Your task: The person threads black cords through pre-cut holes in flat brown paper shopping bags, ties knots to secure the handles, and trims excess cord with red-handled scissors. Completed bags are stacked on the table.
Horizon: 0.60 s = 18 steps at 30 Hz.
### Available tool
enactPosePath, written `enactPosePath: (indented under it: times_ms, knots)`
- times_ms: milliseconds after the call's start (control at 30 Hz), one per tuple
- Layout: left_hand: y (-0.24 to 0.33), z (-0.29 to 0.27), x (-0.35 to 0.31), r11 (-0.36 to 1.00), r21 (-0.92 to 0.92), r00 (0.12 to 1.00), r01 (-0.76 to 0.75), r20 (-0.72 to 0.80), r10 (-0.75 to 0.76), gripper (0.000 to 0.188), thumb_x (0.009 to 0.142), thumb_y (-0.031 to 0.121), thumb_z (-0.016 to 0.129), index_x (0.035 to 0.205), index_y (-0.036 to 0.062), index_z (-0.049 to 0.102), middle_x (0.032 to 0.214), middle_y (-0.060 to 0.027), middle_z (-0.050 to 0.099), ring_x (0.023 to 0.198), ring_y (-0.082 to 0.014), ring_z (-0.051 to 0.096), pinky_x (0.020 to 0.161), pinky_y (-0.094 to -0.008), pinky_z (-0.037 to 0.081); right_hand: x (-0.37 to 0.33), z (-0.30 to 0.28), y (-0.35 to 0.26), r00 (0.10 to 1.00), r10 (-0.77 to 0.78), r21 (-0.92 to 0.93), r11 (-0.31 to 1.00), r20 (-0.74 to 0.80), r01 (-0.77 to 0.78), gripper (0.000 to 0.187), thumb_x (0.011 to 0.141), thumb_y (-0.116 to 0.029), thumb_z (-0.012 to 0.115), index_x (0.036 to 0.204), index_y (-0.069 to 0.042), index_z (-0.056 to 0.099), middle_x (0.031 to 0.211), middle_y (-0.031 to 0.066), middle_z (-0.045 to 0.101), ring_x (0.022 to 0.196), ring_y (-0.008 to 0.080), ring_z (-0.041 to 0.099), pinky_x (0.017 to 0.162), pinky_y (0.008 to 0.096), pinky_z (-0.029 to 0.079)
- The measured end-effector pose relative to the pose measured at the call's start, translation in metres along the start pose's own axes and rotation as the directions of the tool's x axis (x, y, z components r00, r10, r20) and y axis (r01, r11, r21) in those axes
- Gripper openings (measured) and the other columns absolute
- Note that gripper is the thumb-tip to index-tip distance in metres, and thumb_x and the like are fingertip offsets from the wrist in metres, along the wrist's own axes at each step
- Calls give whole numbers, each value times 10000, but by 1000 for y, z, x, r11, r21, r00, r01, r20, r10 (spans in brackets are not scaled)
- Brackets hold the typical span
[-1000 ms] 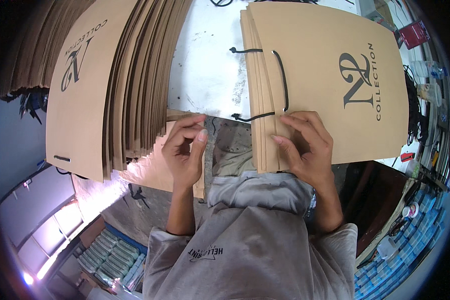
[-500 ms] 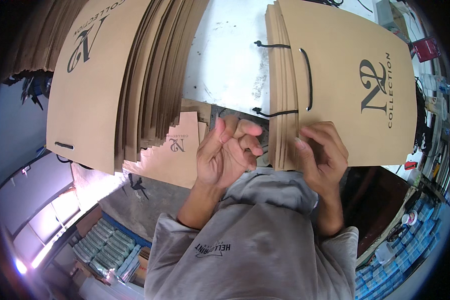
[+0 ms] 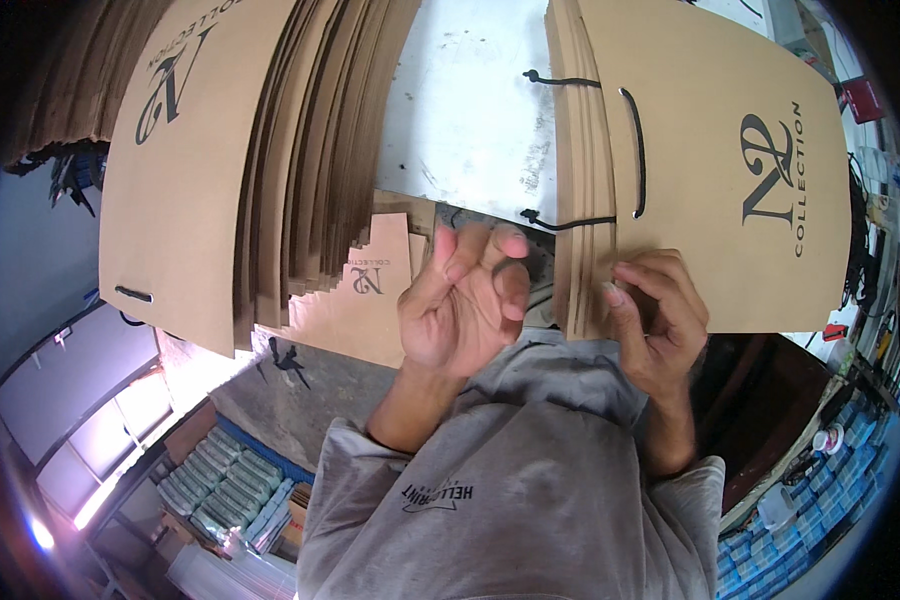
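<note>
My left hand (image 3: 462, 300) is raised in the middle, palm up, with its fingers loosely bent and apart. Nothing shows in its grasp. Over the near edge of a stack of brown paper bags (image 3: 710, 220) on the right is my right hand (image 3: 665, 315). Its thumb and fingers are curved, with a gap between the tips, and I see nothing held there; whether they touch the top bag I cannot tell. A black cord handle (image 3: 638, 150) runs through two eyelets in that bag. Two knotted black cord ends (image 3: 570, 82) stick out at the stack's left side.
A tall stack of brown paper bags (image 3: 190, 220) stands on the left, with more bags (image 3: 355, 335) lying lower beside it. The white table (image 3: 470, 110) shows between the stacks. Packed bundles (image 3: 225, 480) sit at lower left, blue packets (image 3: 805, 530) at lower right.
The whole view has shifted slightly, so stacks and hands appear a little further right. My left hand's fingers have spread slightly; my right hand stays by the bag's near edge.
</note>
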<state>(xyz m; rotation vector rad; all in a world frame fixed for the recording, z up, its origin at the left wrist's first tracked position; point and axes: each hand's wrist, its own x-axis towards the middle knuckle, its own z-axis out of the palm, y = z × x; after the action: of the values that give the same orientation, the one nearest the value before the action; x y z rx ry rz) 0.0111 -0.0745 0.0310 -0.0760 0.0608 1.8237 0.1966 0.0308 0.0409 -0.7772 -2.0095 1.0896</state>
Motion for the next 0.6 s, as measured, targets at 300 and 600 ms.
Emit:
enactPosePath:
  times_ms: [300,600]
  knots:
    - [6,-49,-8,-27,978,902,208,-181,391,491,1120,413,381,927,4,572,672,-83,639,543,-138,619,529,-247,517,-4,-4,0,1000,19,-22,1000,12,-19,206,793,47,784,983,53,705,908,159,672,830,286,630,742,369,500]
    - [-31,-44,27,174,970,836,172,-237,495,217,921,74,772,1078,-38,674,837,-76,726,683,-84,675,554,-205,521,-1,-4,-9,999,-34,-19,999,8,34,180,790,53,782,955,54,710,899,166,687,835,299,645,739,368,504]
